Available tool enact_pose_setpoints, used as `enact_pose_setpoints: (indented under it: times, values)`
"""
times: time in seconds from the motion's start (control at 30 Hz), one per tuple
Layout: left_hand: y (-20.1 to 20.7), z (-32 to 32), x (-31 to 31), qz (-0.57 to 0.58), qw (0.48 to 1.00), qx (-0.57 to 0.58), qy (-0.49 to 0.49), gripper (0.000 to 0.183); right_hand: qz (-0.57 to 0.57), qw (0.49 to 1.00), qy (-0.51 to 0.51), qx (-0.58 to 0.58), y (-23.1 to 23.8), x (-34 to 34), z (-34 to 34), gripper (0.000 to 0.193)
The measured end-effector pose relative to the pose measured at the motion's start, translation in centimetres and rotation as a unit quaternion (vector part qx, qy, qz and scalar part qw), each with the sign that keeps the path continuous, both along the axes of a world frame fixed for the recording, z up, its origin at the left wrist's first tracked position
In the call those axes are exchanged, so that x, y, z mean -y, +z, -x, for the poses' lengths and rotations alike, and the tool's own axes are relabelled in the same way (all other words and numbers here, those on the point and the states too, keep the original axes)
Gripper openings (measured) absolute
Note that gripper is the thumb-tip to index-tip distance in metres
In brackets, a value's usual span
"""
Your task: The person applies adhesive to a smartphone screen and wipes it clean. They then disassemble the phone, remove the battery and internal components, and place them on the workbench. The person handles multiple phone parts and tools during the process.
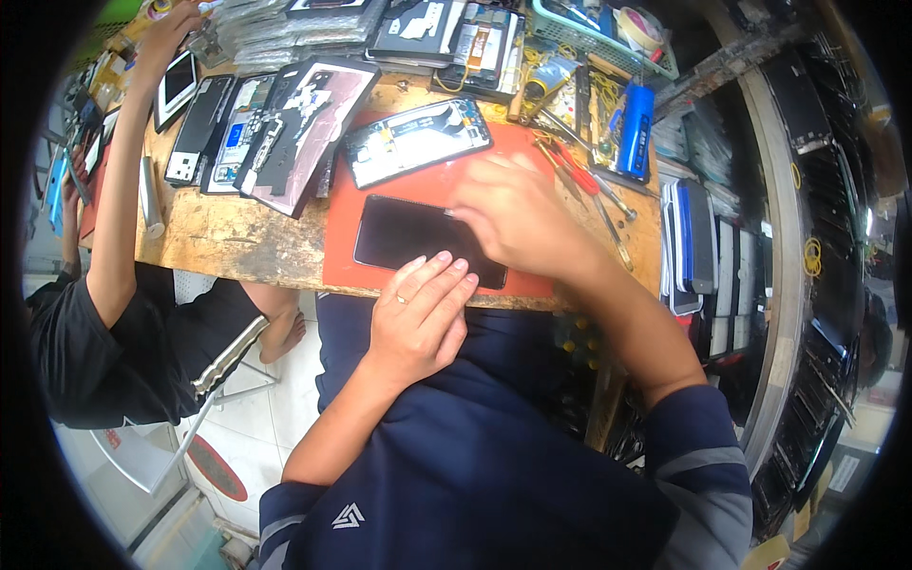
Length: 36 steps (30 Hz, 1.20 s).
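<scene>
A phone screen panel (404, 235), black and glossy, lies face up on the red mat (339, 252) near the bench's front edge. My left hand (418, 318) rests its outstretched fingers on the panel's near edge; a ring is on one finger. Over the panel's far right part, my right hand (522, 223) is closed, its fingers curled at the far edge. Whatever those fingers hold, if anything, is hidden. Just beyond the panel lies an opened phone body (418, 141) with its inside showing, tilted slightly on the mat.
Several disassembled phones (309, 133) lie at the left of the wooden bench (218, 242). Red-handled pliers (575, 174), screwdrivers and a blue cylinder (635, 131) lie at the right. A green basket (560, 24) stands behind. Another person's arm (123, 180) reaches over the bench's left.
</scene>
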<state>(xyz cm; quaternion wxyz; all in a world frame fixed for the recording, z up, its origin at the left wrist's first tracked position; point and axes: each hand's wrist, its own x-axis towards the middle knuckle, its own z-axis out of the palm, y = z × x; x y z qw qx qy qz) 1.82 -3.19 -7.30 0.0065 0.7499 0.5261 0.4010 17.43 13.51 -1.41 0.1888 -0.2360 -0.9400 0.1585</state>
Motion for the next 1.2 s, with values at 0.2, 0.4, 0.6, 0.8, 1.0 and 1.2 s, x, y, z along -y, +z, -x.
enact_pose_setpoints:
  times: [0.2,0.4,0.6,0.8,1.0,1.2]
  values:
    - [-1.0,-0.8,-0.4,-0.05,0.998,0.007,0.038,0.032,0.028,0.999,-0.018,0.017,0.9,0.4,-2.4,0.006]
    - [-1.7,-1.4,-0.6,-0.068,0.996,0.004,0.059,0.029,-0.015,0.998,0.034,-0.052,-1.8,-0.3,7.3,0.007]
    - [-1.4,-1.5,-0.4,-0.062,0.996,-0.002,0.066,0.03,-0.055,0.997,0.05,-0.016,-1.4,-0.6,9.0,0.01]
    - [-1.7,-1.6,-0.5,-0.076,0.995,0.012,0.063,0.031,0.055,0.996,0.037,0.056,0.6,-1.4,2.5,0.007]
    - [-1.8,-1.9,-0.8,-0.085,0.993,-0.003,0.082,0.03,0.074,0.991,0.0,0.114,2.2,-1.5,-1.2,0.012]
    - [-1.8,-2.0,-0.9,-0.088,0.991,-0.014,0.097,0.023,0.046,0.987,-0.078,0.136,2.5,0.2,-2.1,0.013]
